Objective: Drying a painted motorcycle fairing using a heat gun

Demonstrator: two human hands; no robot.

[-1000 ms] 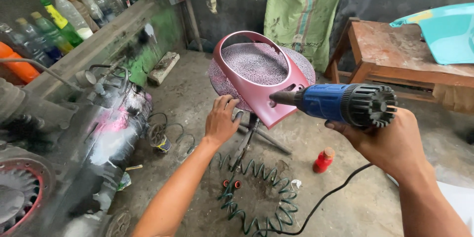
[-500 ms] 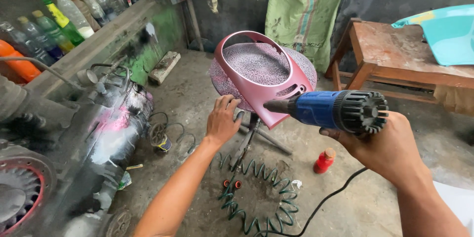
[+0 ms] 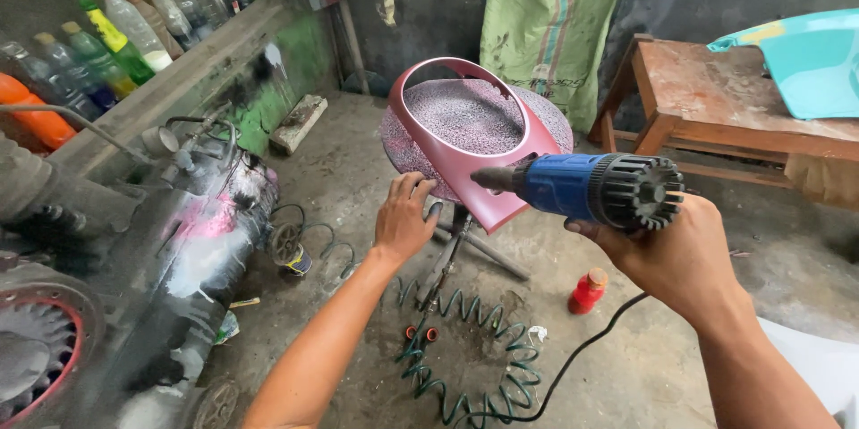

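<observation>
The right hand (image 3: 680, 259) is closed around a blue heat gun (image 3: 586, 187), its nozzle close to the lower edge of the maroon fairing panel (image 3: 465, 156) on a round stand. The left hand (image 3: 404, 223), fingers curled, steadies that edge. The panel's coat looks glossy and even, so I judge the work well along.

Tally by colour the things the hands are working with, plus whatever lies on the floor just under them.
Maroon-pink: 1, panel touched by left hand
Blue: 1, heat gun in right hand
Red: 1, small bottle
Green: 1, coiled hose
Total: 4
</observation>
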